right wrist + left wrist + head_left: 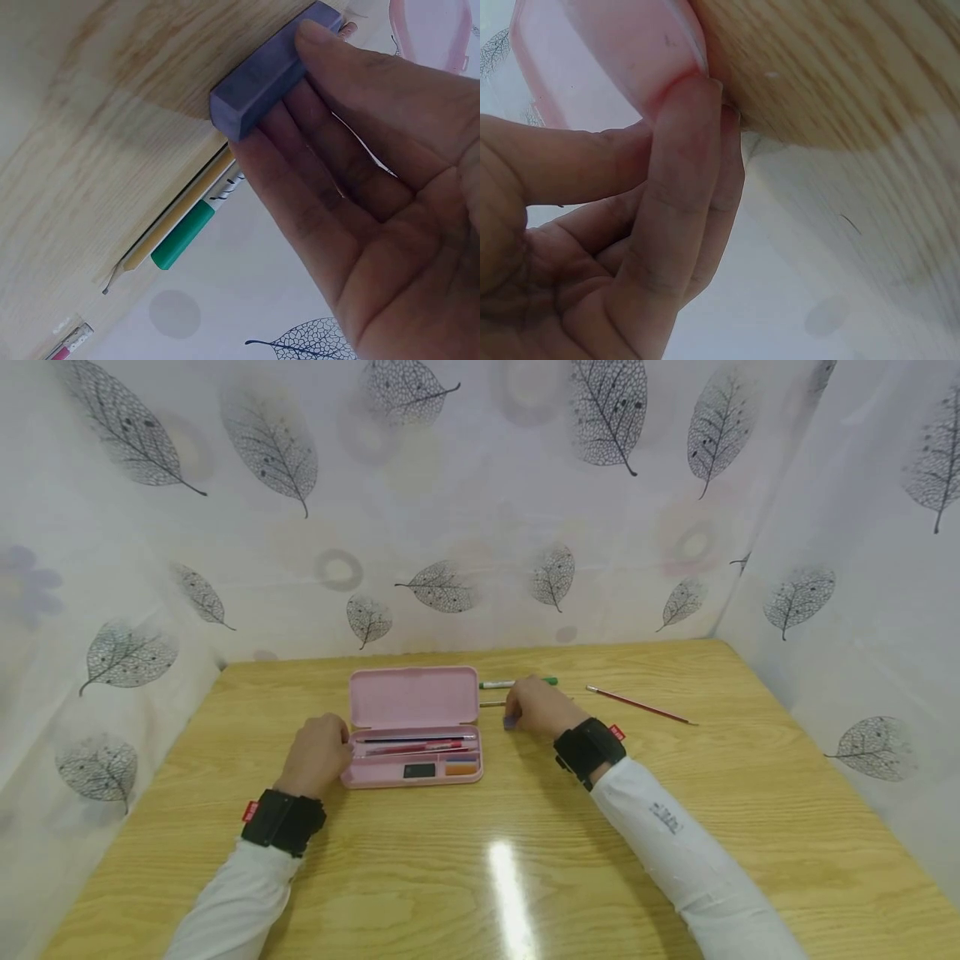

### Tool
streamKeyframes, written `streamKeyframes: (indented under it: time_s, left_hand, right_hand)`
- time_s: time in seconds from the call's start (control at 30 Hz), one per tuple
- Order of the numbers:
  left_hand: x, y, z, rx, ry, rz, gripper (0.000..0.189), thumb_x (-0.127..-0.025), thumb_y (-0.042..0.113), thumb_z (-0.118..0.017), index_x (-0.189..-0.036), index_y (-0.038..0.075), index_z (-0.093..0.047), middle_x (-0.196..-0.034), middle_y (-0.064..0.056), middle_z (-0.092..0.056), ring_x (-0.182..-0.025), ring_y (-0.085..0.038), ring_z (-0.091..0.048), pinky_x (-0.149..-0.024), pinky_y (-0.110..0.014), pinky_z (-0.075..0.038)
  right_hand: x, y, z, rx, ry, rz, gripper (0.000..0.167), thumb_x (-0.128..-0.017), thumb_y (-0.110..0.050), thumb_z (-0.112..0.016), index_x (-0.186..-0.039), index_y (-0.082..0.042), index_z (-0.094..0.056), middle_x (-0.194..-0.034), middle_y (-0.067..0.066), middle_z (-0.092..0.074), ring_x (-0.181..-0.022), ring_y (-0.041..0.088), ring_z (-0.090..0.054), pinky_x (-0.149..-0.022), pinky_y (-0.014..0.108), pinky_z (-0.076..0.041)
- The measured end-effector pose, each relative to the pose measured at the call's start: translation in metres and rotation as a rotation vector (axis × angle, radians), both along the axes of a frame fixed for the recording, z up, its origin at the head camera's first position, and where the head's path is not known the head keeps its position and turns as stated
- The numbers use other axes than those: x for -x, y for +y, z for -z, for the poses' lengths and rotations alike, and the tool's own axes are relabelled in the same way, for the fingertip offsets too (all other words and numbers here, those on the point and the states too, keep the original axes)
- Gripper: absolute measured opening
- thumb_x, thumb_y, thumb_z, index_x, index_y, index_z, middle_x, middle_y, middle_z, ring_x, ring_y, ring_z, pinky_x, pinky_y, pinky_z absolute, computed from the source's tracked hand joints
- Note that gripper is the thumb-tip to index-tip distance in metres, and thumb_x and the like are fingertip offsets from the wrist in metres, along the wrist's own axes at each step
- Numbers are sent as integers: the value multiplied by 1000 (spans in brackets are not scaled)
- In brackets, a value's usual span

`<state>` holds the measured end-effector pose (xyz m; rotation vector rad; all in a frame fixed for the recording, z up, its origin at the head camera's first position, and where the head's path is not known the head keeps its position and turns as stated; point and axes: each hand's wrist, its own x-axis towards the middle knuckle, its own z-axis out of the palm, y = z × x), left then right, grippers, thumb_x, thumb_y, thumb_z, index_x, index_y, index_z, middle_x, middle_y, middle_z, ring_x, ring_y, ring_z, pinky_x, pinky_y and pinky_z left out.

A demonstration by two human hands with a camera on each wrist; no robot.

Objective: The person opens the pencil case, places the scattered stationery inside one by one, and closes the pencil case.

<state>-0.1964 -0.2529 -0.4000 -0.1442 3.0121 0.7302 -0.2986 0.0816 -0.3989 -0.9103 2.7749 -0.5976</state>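
Observation:
An open pink pencil case (414,697) lies on the table with its lid tipped back. My left hand (317,752) is at its left side; in the left wrist view the thumb and fingers (682,180) pinch the pink wall of the case. Inside lie several pencils or pens (416,747), a black block (419,770) and an orange and blue block (461,766). Right of the case, my right hand (542,706) holds a purple-grey, block-shaped eraser (266,75) between thumb and fingers, low over the table.
Behind the right hand lie a green-capped marker (551,681) and a thin yellowish pencil-like stick (180,202), side by side. Farther right is a red pencil (641,702) with a white end. A leaf-patterned curtain (480,510) borders the wooden table (420,868).

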Motion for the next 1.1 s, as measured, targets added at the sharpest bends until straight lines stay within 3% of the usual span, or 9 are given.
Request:
streamKeyframes:
  time_s: [0.43, 0.63, 0.83, 1.1]
  left_hand:
    - [1, -1, 3, 2, 10, 1, 6, -90, -2, -61, -85, -6, -62, -74, -13, -58, -65, -25, -54, -56, -34, -42]
    - [1, -1, 3, -7, 19, 4, 7, -89, -2, -60, -83, -5, -62, -72, -12, -57, -63, -25, -54, -55, -34, -41]
    - [1, -2, 3, -9, 31, 13, 9, -89, -2, -60, -80, -4, -61, -70, -11, -56, -62, -24, -53, -54, -34, -40]
    - [1, 0, 2, -15, 3, -2, 7, -90, -2, -61, -84, -5, -62, -73, -12, -57, -64, -25, -54, -55, -34, -41]
  right_hand:
    - [-4, 1, -3, -25, 38, -34, 15, -80, 5, -81, -94, -1, -78, -92, 9, -73, -86, 22, -67, -81, 38, -56]
    - [-12, -2, -16, -16, 59, -50, 13, -82, 5, -79, -94, -1, -77, -92, 8, -72, -86, 22, -67, -82, 38, -56]
    - [-23, -15, -30, -2, 77, -83, 5, -86, -3, -81, -88, -4, -78, -84, 3, -71, -77, 16, -64, -75, 34, -55]
    - [-37, -37, -46, 16, 99, -136, 5, -88, -5, -80, -85, -6, -77, -78, 0, -69, -71, 14, -61, -70, 29, -53]
